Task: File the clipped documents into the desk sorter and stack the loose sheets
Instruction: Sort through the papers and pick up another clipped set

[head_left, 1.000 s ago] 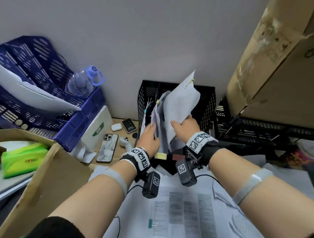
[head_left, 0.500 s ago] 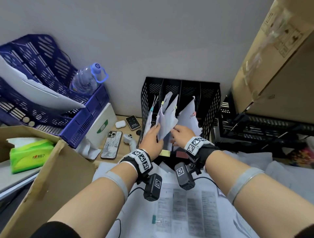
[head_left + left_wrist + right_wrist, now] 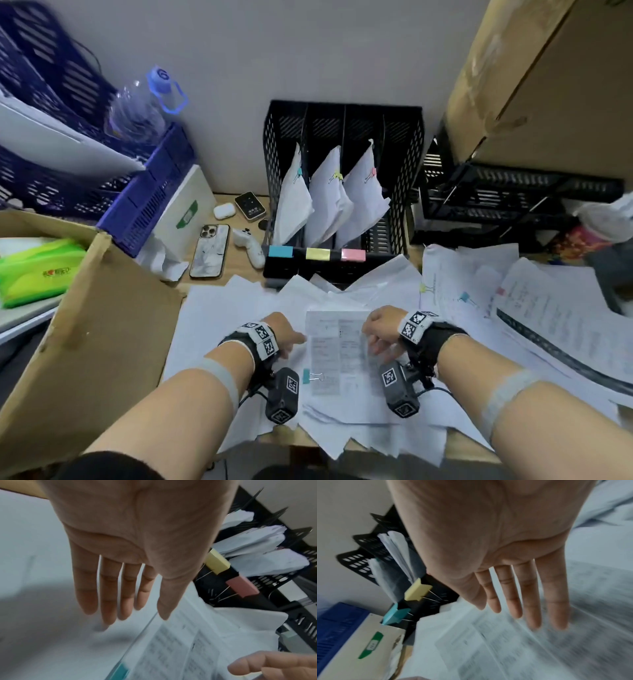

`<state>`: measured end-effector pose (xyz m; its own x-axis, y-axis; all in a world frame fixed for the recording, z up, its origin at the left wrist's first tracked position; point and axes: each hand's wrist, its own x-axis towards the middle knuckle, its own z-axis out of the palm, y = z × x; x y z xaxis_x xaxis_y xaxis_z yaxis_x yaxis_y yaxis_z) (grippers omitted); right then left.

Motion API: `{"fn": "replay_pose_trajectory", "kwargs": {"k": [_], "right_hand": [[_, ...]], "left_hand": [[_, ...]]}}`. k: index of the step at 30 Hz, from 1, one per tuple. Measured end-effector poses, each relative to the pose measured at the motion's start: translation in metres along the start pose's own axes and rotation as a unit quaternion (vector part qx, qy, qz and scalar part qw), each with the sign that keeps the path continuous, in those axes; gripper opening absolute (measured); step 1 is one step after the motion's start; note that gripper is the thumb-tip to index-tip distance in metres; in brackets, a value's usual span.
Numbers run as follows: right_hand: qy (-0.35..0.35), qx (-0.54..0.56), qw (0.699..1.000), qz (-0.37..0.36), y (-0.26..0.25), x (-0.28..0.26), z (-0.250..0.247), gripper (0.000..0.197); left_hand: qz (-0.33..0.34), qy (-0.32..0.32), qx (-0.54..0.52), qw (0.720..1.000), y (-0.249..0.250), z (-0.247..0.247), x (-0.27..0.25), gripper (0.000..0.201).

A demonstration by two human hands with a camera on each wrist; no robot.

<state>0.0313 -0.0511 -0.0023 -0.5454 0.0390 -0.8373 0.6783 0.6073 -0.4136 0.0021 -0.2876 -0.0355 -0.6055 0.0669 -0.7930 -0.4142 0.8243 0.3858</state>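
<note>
I take the black mesh desk sorter point(image 3: 409, 192) at the back wall as my landmark. Right of it leans a big cardboard box point(image 3: 548, 78) over a black wire rack point(image 3: 513, 195); left of it sits a blue plastic crate point(image 3: 144, 202) with a clear water bottle point(image 3: 140, 109) lying on top, and nearer me on that side a brown carton flap point(image 3: 85, 325).

In front of the sorter the desk is covered with loose sheets point(image 3: 222, 329), and a second spread of papers point(image 3: 513, 308) lies to the front right of it.

Three clipped documents stand tilted in the sorter, one to a slot: the left bundle point(image 3: 293, 205) with a teal clip, the middle bundle point(image 3: 327, 202) with a yellow clip, the right bundle point(image 3: 363, 202) with a pink one. Its front edge carries teal, yellow and pink binder clips in the same order.

On the sheets in front of the sorter lies a printed document point(image 3: 337, 349) with a teal binder clip point(image 3: 311, 376) at its near left edge. My left hand point(image 3: 282, 334) is beside its left edge and my right hand point(image 3: 380, 325) at its right edge. In the wrist views both have fingers straight and relaxed, holding nothing, hovering just over the paper.

Left of the sorter I see a phone point(image 3: 209, 251), a white controller point(image 3: 249, 246) and an earbud case point(image 3: 224, 211).
</note>
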Motion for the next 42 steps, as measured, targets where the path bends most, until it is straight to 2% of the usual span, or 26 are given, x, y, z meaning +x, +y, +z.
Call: {"fn": "replay_pose_trajectory", "kwargs": {"k": [3, 5, 10, 12, 13, 14, 17, 19, 20, 22, 24, 25, 26, 28, 30, 32, 34, 36, 39, 42], "right_hand": [[0.02, -0.118, 0.993, -0.018, 0.024, 0.004, 0.019, 0.03], [0.047, -0.153, 0.987, -0.025, 0.033, 0.002, 0.029, 0.038], [0.057, -0.123, 0.99, -0.028, 0.043, 0.001, 0.045, 0.057], [0.068, -0.098, 0.992, -0.031, 0.046, 0.001, 0.048, 0.06], [0.083, -0.089, 0.992, -0.04, 0.047, -0.001, 0.048, 0.064], [0.108, -0.088, 0.989, -0.055, 0.046, -0.004, 0.047, 0.069], [0.227, -0.14, 0.956, -0.121, 0.036, -0.013, 0.036, 0.083], [0.268, -0.154, 0.935, -0.171, 0.022, -0.023, 0.026, 0.086], [0.266, -0.158, 0.933, -0.186, 0.015, -0.028, 0.021, 0.086], [0.25, -0.18, 0.935, -0.176, 0.0, -0.036, 0.011, 0.078], [0.267, -0.181, 0.933, -0.162, -0.01, -0.04, 0.002, 0.046], [0.286, -0.152, 0.932, -0.163, -0.014, -0.042, -0.001, 0.024], [0.303, -0.114, 0.929, -0.179, -0.015, -0.044, -0.004, 0.011], [0.331, -0.067, 0.92, -0.2, -0.014, -0.045, -0.004, 0.032], [0.344, -0.04, 0.918, -0.196, -0.01, -0.046, -0.003, 0.037], [0.345, -0.029, 0.92, -0.183, -0.003, -0.045, 0.001, 0.027], [0.339, -0.014, 0.925, -0.171, 0.003, -0.043, 0.004, 0.016], [0.338, -0.002, 0.925, -0.173, 0.009, -0.041, 0.007, 0.015], [0.338, 0.0, 0.927, -0.162, 0.01, -0.043, 0.01, 0.015], [0.343, 0.013, 0.929, -0.14, 0.006, -0.049, 0.01, 0.005]], "left_hand": [[0.001, -0.04, -0.037, 0.999, -0.019, 0.022, -0.001, 0.02], [0.021, -0.037, -0.05, 0.998, -0.027, 0.033, 0.002, 0.019], [0.071, -0.002, -0.013, 0.997, -0.031, 0.053, -0.002, 0.037], [0.111, 0.015, 0.004, 0.994, -0.027, 0.057, -0.01, 0.025], [0.129, 0.016, -0.006, 0.992, -0.025, 0.057, -0.013, 0.013], [0.144, 0.014, -0.035, 0.989, -0.023, 0.054, -0.018, 0.008], [0.201, 0.029, -0.078, 0.976, -0.015, 0.036, -0.031, 0.027], [0.249, 0.045, -0.072, 0.965, -0.007, 0.02, -0.042, 0.028], [0.267, 0.058, -0.064, 0.96, -0.003, 0.013, -0.047, 0.024], [0.29, 0.079, -0.053, 0.952, 0.004, -0.001, -0.054, 0.022], [0.295, 0.095, -0.075, 0.948, 0.009, -0.013, -0.059, 0.016], [0.298, 0.106, -0.095, 0.944, 0.01, -0.019, -0.06, 0.008], [0.297, 0.122, -0.12, 0.939, 0.01, -0.024, -0.061, 0.005], [0.293, 0.141, -0.176, 0.929, 0.01, -0.031, -0.063, 0.015], [0.278, 0.125, -0.191, 0.933, 0.006, -0.034, -0.063, 0.024], [0.241, 0.103, -0.189, 0.946, -0.002, -0.033, -0.062, 0.023], [0.214, 0.092, -0.201, 0.951, -0.009, -0.031, -0.064, 0.014], [0.204, 0.089, -0.218, 0.95, -0.012, -0.03, -0.066, 0.009], [0.188, 0.071, -0.24, 0.95, -0.012, -0.029, -0.072, 0.011], [0.194, 0.085, -0.232, 0.949, -0.012, -0.031, -0.076, 0.013]]}}
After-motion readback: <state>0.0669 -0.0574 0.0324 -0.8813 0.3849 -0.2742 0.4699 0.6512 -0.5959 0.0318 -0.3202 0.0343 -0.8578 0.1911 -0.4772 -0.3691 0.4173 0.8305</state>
